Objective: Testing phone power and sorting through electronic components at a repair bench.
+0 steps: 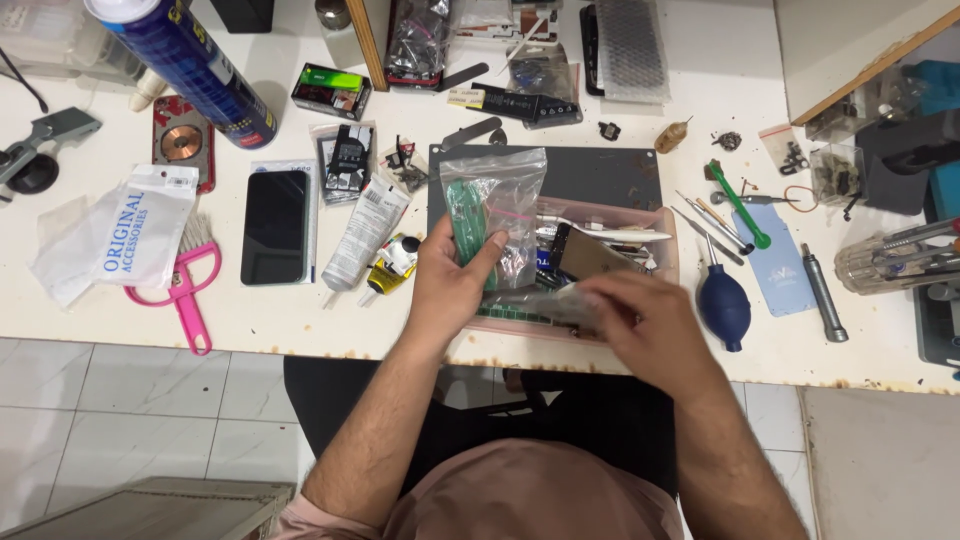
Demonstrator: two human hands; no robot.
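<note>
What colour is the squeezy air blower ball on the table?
The air blower is dark blue, beside the right hand; the head view shows it best.

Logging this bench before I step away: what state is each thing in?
Clear zip bag: held upright by left hand.
Right hand: blurred, over pink tray.
Smartphone: screen dark, lying flat.
Spray can: on its side.

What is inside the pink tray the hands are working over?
The pink tray holds a white-handled tool, a brownish flat part and small packets. The left hand, its clear bag and the blurred right hand cover the rest.
</note>
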